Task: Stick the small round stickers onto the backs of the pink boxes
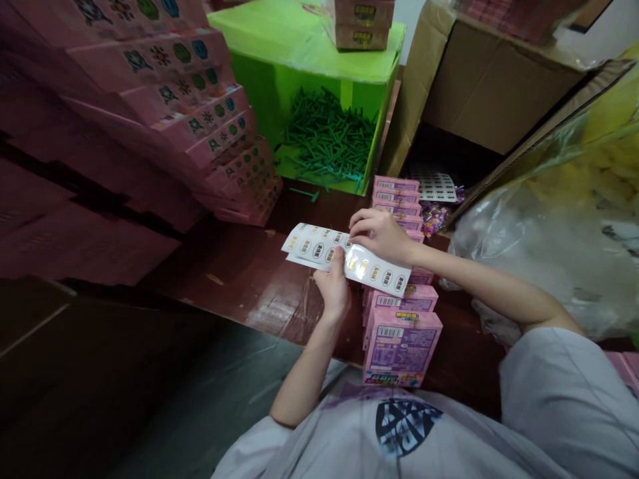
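Note:
A white sticker sheet with rows of gold and black oval labels is held above the table in front of me. My left hand grips its lower edge, thumb on top and the other fingers hidden underneath. Over the upper edge, my right hand is closed, with bent fingertips at the labels; whether a label is between them is too small to tell. Under the sheet runs a row of upright pink boxes. The nearest pink box shows its purple printed face.
Pink boxes are stacked high at the left. A green box holds green plastic pieces. Behind on the right stands a cardboard box, beside a clear plastic bag. A loose green piece lies on the brown table.

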A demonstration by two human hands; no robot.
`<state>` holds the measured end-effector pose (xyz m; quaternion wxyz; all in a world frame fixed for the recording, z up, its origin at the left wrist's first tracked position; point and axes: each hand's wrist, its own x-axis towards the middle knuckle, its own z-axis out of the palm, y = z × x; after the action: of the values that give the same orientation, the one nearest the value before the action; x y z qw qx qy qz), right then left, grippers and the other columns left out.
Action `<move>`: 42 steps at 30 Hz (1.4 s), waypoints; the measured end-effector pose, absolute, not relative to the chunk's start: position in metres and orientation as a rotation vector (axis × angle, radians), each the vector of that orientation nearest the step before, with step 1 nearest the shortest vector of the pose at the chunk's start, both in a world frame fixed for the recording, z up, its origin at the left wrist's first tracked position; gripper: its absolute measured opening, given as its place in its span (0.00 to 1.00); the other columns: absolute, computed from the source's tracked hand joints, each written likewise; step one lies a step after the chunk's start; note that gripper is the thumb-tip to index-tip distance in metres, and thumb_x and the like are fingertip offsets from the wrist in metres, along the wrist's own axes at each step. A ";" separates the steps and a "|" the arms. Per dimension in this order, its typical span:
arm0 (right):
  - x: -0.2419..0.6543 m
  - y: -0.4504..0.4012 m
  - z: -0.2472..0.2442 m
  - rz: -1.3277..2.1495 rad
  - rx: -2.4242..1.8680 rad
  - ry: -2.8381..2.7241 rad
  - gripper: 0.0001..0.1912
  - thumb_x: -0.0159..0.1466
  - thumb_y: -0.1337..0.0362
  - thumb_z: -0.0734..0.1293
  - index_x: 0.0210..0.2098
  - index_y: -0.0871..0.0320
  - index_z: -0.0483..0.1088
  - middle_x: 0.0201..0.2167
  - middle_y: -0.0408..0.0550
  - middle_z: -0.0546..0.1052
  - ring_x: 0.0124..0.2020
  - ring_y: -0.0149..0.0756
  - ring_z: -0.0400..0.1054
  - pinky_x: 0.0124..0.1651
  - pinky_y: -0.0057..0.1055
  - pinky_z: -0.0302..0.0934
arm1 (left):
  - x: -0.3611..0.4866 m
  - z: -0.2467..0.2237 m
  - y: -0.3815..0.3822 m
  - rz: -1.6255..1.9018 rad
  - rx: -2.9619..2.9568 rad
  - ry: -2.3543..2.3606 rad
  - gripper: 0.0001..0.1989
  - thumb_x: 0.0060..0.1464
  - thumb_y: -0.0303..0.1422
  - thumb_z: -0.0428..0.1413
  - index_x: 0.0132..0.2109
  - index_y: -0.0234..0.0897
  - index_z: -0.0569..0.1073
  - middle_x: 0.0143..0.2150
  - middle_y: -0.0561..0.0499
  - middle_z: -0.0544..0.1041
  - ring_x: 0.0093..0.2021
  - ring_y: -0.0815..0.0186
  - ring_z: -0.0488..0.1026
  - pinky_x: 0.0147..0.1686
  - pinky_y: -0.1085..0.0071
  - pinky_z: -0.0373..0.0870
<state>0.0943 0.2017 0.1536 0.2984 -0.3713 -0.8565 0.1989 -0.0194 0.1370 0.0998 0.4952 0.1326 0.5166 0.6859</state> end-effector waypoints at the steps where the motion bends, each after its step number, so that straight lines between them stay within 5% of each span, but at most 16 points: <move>1: 0.094 0.203 0.156 0.511 -0.977 -2.294 0.06 0.62 0.68 0.69 0.28 0.56 0.76 0.35 0.44 0.80 0.40 0.37 0.72 0.55 0.42 0.56 | -0.020 0.098 0.138 1.662 0.324 1.260 0.12 0.56 0.30 0.61 0.46 0.28 0.78 0.51 0.39 0.81 0.53 0.56 0.78 0.53 0.63 0.74; 7: 0.142 0.280 0.183 0.383 -1.320 -2.110 0.02 0.60 0.66 0.70 0.32 0.58 0.74 0.34 0.46 0.78 0.40 0.40 0.71 0.49 0.38 0.59 | -0.047 0.061 0.151 1.750 0.253 1.340 0.15 0.54 0.35 0.63 0.45 0.28 0.78 0.50 0.38 0.80 0.53 0.56 0.78 0.54 0.62 0.74; 12: 0.202 0.355 0.183 0.224 -1.781 -2.193 0.08 0.55 0.68 0.75 0.33 0.60 0.74 0.33 0.47 0.78 0.40 0.43 0.71 0.50 0.42 0.58 | -0.092 0.026 0.150 1.887 0.156 1.400 0.17 0.53 0.33 0.63 0.49 0.30 0.76 0.54 0.40 0.78 0.54 0.60 0.77 0.57 0.63 0.73; 21: 0.213 0.372 0.154 0.043 -1.898 -2.282 0.09 0.59 0.62 0.73 0.38 0.60 0.75 0.37 0.53 0.79 0.43 0.49 0.72 0.51 0.48 0.56 | -0.194 -0.020 0.113 1.980 -0.141 1.621 0.13 0.51 0.28 0.62 0.45 0.33 0.73 0.45 0.49 0.78 0.47 0.63 0.79 0.52 0.62 0.76; 24: 0.217 0.366 0.149 -0.150 -1.817 -2.336 0.21 0.59 0.60 0.74 0.51 0.58 0.73 0.39 0.53 0.79 0.46 0.53 0.70 0.55 0.54 0.51 | -0.211 -0.027 0.102 1.947 -0.210 1.695 0.12 0.51 0.28 0.62 0.45 0.35 0.72 0.43 0.51 0.77 0.44 0.65 0.78 0.49 0.61 0.78; 28: 0.216 0.353 0.149 -0.302 -1.661 -2.332 0.38 0.59 0.65 0.72 0.66 0.57 0.59 0.47 0.55 0.77 0.50 0.54 0.68 0.58 0.57 0.49 | -0.202 -0.027 0.101 1.848 -0.044 1.672 0.12 0.55 0.30 0.58 0.46 0.37 0.69 0.43 0.51 0.77 0.41 0.66 0.78 0.44 0.63 0.79; 30: 0.214 0.341 0.150 -0.231 -1.605 -2.199 0.35 0.60 0.66 0.70 0.65 0.59 0.60 0.48 0.55 0.76 0.48 0.50 0.70 0.58 0.56 0.50 | -0.189 -0.024 0.104 1.704 0.124 1.573 0.09 0.62 0.36 0.52 0.46 0.36 0.68 0.39 0.50 0.78 0.36 0.66 0.79 0.39 0.65 0.79; 33: 0.213 0.299 0.149 -0.028 -1.471 -1.935 0.25 0.61 0.64 0.70 0.57 0.62 0.68 0.41 0.51 0.78 0.39 0.42 0.72 0.54 0.47 0.60 | -0.171 -0.019 0.104 1.187 0.414 1.583 0.25 0.67 0.48 0.37 0.46 0.32 0.69 0.28 0.45 0.77 0.22 0.65 0.74 0.22 0.72 0.72; 35: 0.219 0.250 0.140 0.069 -1.389 -1.793 0.13 0.62 0.60 0.70 0.44 0.60 0.75 0.36 0.49 0.79 0.36 0.40 0.73 0.47 0.41 0.65 | -0.162 -0.016 0.097 0.771 0.677 1.677 0.32 0.65 0.52 0.36 0.46 0.29 0.71 0.23 0.44 0.76 0.16 0.64 0.69 0.15 0.72 0.64; 37: 0.231 0.185 0.124 0.100 -1.398 -1.634 0.11 0.62 0.55 0.70 0.36 0.57 0.76 0.37 0.49 0.79 0.39 0.42 0.73 0.47 0.40 0.66 | -0.151 -0.014 0.081 0.545 0.999 1.645 0.31 0.62 0.55 0.43 0.48 0.29 0.73 0.27 0.42 0.79 0.20 0.60 0.73 0.20 0.67 0.69; 39: 0.243 0.111 0.101 0.288 -1.436 -1.488 0.16 0.61 0.52 0.71 0.43 0.55 0.75 0.41 0.50 0.80 0.44 0.44 0.74 0.52 0.42 0.67 | -0.136 -0.015 0.057 0.548 1.303 1.426 0.30 0.57 0.54 0.53 0.55 0.34 0.73 0.43 0.38 0.81 0.39 0.52 0.80 0.38 0.57 0.77; 42: 0.245 0.010 0.062 0.879 -1.491 -1.616 0.57 0.41 0.51 0.82 0.66 0.51 0.59 0.63 0.56 0.67 0.64 0.57 0.63 0.64 0.51 0.60 | -0.106 -0.026 0.017 0.657 1.580 1.031 0.46 0.48 0.52 0.64 0.69 0.43 0.58 0.69 0.38 0.62 0.68 0.46 0.62 0.65 0.48 0.61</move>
<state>0.2447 0.0100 0.0618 0.3776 -0.5830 -0.6320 0.3437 -0.1065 0.0172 -0.0258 0.5412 0.6652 0.4338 0.2764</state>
